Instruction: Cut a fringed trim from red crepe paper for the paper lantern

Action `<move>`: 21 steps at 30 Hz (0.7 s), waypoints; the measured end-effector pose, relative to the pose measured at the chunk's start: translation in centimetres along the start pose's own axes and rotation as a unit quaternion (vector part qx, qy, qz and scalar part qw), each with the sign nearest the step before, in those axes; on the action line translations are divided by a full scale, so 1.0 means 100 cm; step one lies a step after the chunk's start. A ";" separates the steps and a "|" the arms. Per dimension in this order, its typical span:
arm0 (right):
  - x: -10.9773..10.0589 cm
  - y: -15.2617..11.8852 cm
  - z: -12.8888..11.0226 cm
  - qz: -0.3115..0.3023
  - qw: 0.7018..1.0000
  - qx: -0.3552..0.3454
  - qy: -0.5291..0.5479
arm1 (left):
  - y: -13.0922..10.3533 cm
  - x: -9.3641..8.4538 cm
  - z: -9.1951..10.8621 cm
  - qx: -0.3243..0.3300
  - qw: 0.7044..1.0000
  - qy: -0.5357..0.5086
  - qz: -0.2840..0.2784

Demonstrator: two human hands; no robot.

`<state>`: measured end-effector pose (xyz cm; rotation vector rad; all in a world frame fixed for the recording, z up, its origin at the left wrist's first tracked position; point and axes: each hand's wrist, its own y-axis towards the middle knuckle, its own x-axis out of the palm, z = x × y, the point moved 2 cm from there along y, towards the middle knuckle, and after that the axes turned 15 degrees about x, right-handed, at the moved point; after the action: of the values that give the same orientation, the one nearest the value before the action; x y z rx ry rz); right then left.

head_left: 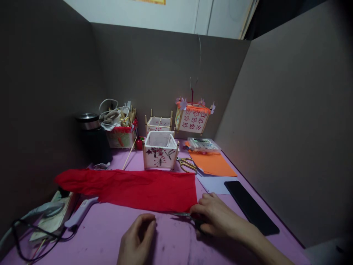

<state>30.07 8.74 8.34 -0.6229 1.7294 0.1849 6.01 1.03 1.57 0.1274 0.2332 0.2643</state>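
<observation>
The red cloth (146, 188) lies across the middle of the frame, a long strip running from the left to just right of centre, rumpled at its left end and flatter at its right. It rests on the pink table (107, 232).

The right hand (214, 213), right of centre in the lower frame, is closed around the dark handles of the small scissors (184, 214). Their blades point left along the cloth's lower edge, near its right corner; I cannot tell how far apart the 2 blades stand. The left hand (136, 238), at bottom centre, is loosely curled, thumb apart from the fingers, holding nothing, and sits just below the cloth.

Behind the cloth, at the centre of the frame, stands the front box (160, 156), white with drawn flowers, and behind it the back box (159, 123). The gold scissors (189, 165) lie just right of the front box. To the right are the orange sheet (213, 163), the pale sheet (213, 184) and the black slab (250, 206). A lantern (193, 122) with 9 red stars hangs at upper right of centre. The flask (95, 141) stands at left, and the lilac tool (81, 212) lies at lower left.
</observation>
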 end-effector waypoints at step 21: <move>-0.005 -0.013 -0.010 0.045 0.999 -0.004 0.027 | 0.015 0.052 0.014 -0.276 0.836 -0.464 0.095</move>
<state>29.91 7.36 9.29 -0.5612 1.8106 0.2397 10.84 3.77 2.10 -0.3052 -0.8365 0.4278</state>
